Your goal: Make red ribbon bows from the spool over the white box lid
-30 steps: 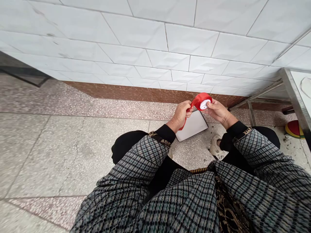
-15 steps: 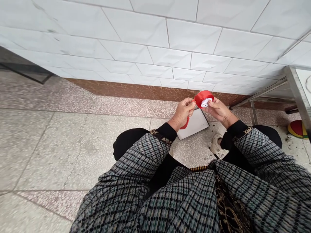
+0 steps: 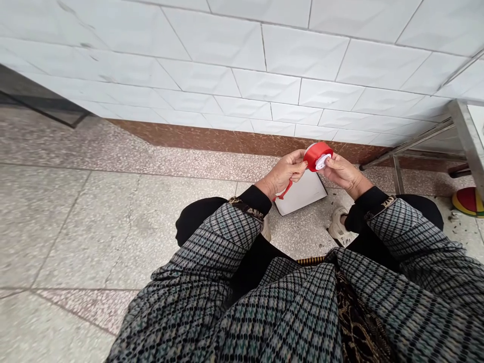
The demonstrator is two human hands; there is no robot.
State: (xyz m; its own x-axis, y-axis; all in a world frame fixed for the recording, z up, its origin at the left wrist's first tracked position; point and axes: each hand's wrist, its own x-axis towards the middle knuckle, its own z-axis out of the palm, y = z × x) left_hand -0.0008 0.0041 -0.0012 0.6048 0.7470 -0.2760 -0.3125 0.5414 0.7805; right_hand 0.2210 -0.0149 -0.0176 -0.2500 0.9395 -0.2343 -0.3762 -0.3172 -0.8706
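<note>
A roll of red ribbon (image 3: 318, 155) with a white paper label on its side is held up between both hands. My right hand (image 3: 342, 173) grips the roll from the right, its thumb pressed on the white label. My left hand (image 3: 286, 173) is closed at the roll's left side, its fingers pinching the ribbon there. A loose red ribbon end (image 3: 286, 191) hangs below my left hand. Beneath the hands, a white flat box or lid (image 3: 301, 194) with a dark edge lies on the floor between the feet.
A white tiled wall (image 3: 280, 85) with a brown skirting rises in front. At right stands a metal-framed table (image 3: 466, 133), and a red, yellow and green ball (image 3: 468, 201) lies under it. My pale shoe (image 3: 338, 227) and small debris are on the speckled floor.
My left hand has come in closer against the roll's left side. The roll has turned slightly in my right hand, and the hanging ribbon end has shifted.
</note>
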